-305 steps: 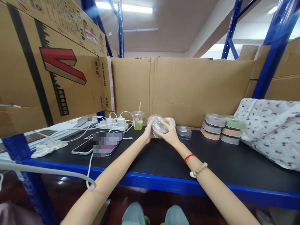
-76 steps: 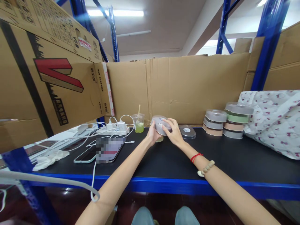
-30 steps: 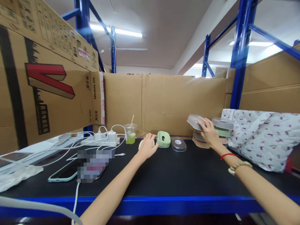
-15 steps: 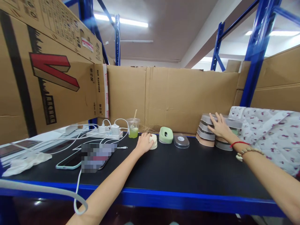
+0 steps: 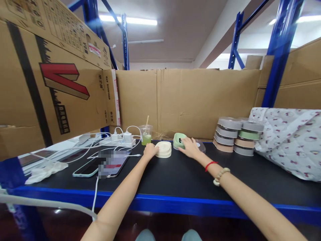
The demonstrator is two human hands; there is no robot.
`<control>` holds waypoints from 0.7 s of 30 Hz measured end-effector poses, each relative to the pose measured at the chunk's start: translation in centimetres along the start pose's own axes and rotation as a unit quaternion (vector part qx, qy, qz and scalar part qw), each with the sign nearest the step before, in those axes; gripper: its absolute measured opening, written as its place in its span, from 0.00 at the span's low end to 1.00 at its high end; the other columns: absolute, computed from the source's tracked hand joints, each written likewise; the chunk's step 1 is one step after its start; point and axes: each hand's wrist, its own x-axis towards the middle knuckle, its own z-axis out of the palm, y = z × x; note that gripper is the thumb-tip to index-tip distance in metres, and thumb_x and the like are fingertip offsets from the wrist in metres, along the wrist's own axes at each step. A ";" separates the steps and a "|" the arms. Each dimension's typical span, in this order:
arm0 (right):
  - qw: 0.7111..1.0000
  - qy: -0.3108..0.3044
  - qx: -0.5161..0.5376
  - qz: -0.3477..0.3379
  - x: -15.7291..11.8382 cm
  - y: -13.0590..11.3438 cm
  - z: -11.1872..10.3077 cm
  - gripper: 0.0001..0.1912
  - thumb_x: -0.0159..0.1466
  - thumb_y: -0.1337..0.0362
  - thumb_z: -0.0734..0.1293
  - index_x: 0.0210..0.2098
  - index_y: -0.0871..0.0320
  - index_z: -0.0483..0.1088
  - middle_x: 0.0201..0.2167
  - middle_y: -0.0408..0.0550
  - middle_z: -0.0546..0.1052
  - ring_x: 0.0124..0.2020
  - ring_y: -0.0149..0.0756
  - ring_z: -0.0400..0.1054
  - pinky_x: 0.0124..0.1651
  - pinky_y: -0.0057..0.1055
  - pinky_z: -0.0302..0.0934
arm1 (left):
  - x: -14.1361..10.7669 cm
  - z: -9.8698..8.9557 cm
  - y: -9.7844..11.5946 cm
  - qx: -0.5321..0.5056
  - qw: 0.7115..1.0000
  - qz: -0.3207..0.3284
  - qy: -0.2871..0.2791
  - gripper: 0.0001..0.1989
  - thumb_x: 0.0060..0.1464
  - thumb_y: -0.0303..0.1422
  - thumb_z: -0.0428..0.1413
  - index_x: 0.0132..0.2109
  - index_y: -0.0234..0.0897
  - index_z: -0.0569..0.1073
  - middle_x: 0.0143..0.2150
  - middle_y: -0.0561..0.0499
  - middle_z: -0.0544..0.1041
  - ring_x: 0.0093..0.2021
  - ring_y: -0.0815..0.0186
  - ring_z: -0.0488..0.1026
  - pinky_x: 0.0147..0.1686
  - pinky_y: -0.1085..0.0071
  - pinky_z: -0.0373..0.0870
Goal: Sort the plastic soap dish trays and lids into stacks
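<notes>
On the black tabletop, my left hand is closed at the left edge of a cream container, its fingertips against the side. My right hand reaches over the right side of a green container, fingers apart, with the fingertips near its rim. Behind the right hand, a clear dark-based lid lies partly hidden. Two stacks of round-cornered containers, a left stack and a right stack, stand farther right.
A cup with green drink and a straw stands behind my left hand. Phones, a power strip and white cables lie left. Patterned quilted fabric is at the right. Cardboard walls the back.
My right hand has moved left from the container stacks to the green container. My left hand has shifted slightly left on the cream container, uncovering more of it. The view has shifted a little.
</notes>
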 end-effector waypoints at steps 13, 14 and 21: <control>0.998 -0.049 0.003 0.024 -0.4 -2.6 -0.3 0.21 0.60 0.73 0.61 0.53 0.59 0.67 0.49 0.57 0.72 0.52 0.44 0.65 0.46 0.34 0.65 | 0.8 -0.3 0.7 -0.258 0.962 -0.090 -0.004 0.13 0.45 0.22 0.50 0.17 0.35 0.61 0.14 0.54 0.60 0.17 0.71 0.60 0.18 0.76 0.56; 0.999 -0.049 0.001 0.022 -0.4 -2.6 -0.4 0.21 0.60 0.73 0.61 0.53 0.60 0.67 0.49 0.57 0.72 0.53 0.44 0.65 0.46 0.34 0.65 | 0.8 -0.3 0.8 -0.287 0.953 -0.097 -0.011 0.12 0.46 0.21 0.49 0.19 0.35 0.61 0.15 0.54 0.61 0.17 0.71 0.60 0.18 0.77 0.57; 0.990 0.133 0.047 0.027 -0.2 -2.2 0.3 0.22 0.64 0.66 0.55 0.57 0.62 0.62 0.52 0.58 0.70 0.53 0.44 0.64 0.42 0.37 0.68 | 0.1 0.1 1.7 -0.432 0.892 -0.102 -0.085 0.09 0.45 0.16 0.47 0.30 0.31 0.67 0.20 0.51 0.69 0.23 0.68 0.70 0.27 0.74 0.68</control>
